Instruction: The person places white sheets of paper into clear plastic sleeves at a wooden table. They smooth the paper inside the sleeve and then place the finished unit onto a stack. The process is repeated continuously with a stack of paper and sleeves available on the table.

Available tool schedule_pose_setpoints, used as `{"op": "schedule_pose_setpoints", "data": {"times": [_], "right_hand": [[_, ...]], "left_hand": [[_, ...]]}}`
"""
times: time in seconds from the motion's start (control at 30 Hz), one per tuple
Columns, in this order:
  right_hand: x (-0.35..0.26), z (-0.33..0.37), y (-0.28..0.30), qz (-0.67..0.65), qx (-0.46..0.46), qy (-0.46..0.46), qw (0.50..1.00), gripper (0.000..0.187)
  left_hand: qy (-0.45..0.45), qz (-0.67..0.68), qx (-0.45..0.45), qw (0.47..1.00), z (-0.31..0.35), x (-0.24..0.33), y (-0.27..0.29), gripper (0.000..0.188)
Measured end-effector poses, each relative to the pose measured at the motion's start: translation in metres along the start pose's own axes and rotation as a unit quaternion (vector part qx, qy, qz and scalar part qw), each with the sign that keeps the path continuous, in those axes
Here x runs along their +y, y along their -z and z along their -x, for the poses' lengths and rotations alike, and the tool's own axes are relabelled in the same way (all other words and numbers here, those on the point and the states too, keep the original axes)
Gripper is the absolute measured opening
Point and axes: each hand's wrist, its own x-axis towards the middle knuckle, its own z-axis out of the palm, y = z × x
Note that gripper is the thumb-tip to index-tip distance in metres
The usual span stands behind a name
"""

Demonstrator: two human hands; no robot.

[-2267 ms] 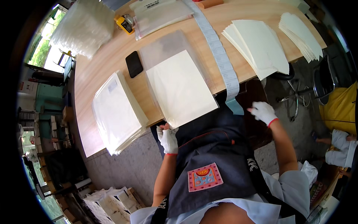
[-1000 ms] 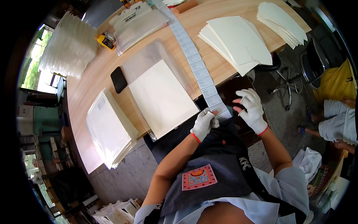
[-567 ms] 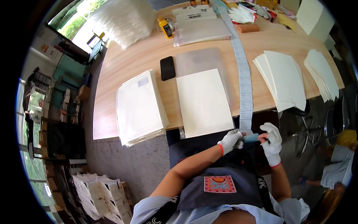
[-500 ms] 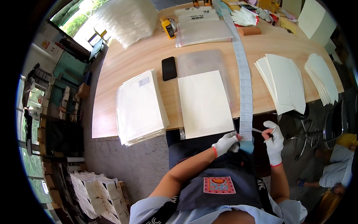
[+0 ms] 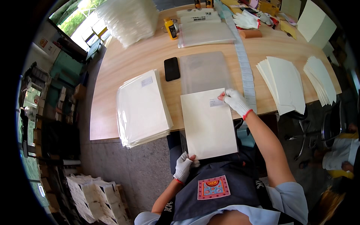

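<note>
A blank cream-white sheet (image 5: 208, 129) lies partly on the table and juts over its front edge toward my apron. My left hand (image 5: 183, 167), in a white glove with bare fingertips, grips the sheet's lower left corner, thumb on top. Near the upper right corner, my gloved right hand (image 5: 237, 102) pinches at the edge of a small printed label (image 5: 215, 102), which rests on the sheet. Beyond the sheet lies a flat stack of clear plastic sleeves (image 5: 205, 69). A long strip of labels (image 5: 247, 80) runs down the table beside my right hand.
To the left is a pile of sleeved sheets, the top one labelled (image 5: 142, 108), with a black phone (image 5: 172, 69) nearby. Fanned white sheets (image 5: 283, 84) lie at right. Farther back are a yellow bottle (image 5: 171, 29), more plastic bags (image 5: 206, 33) and white gloves (image 5: 245, 19).
My right hand has moved from the label strip's lower end to the sheet's upper right. A label now rests there. My left hand has moved to the sheet's lower left corner; the sheet sits closer to me.
</note>
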Motion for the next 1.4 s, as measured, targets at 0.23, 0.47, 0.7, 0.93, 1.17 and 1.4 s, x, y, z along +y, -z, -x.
{"op": "schedule_pose_setpoints", "data": {"times": [0.23, 0.47, 0.7, 0.93, 1.17, 1.4], "right_hand": [[0.015, -0.016, -0.027, 0.223, 0.201, 0.105, 0.948, 0.019], [0.023, 0.061, 0.002, 0.161, 0.187, 0.093, 0.965, 0.027], [0.046, 0.139, -0.032, -0.180, -0.188, -0.186, 0.947, 0.010], [-0.043, 0.005, -0.132, -0.204, -0.104, 0.231, 0.946, 0.025], [-0.102, 0.025, -0.119, -0.023, -0.105, 0.181, 0.978, 0.031], [0.047, 0.097, 0.081, 0.164, 0.342, 0.081, 0.922, 0.018]], "left_hand": [[0.005, -0.010, -0.003, 1.000, 0.003, -0.001, -0.002, 0.008], [-0.037, -0.027, -0.041, 0.998, 0.010, 0.021, -0.011, 0.028], [-0.251, -0.271, 0.019, 0.929, 0.026, 0.076, -0.018, 0.031], [-0.452, -0.319, 0.220, 0.803, 0.025, 0.182, 0.056, 0.028], [-0.326, -0.712, 0.332, 0.526, -0.006, 0.161, 0.111, 0.044], [-0.300, -0.716, 0.305, 0.551, -0.005, 0.169, 0.101, 0.047]]}}
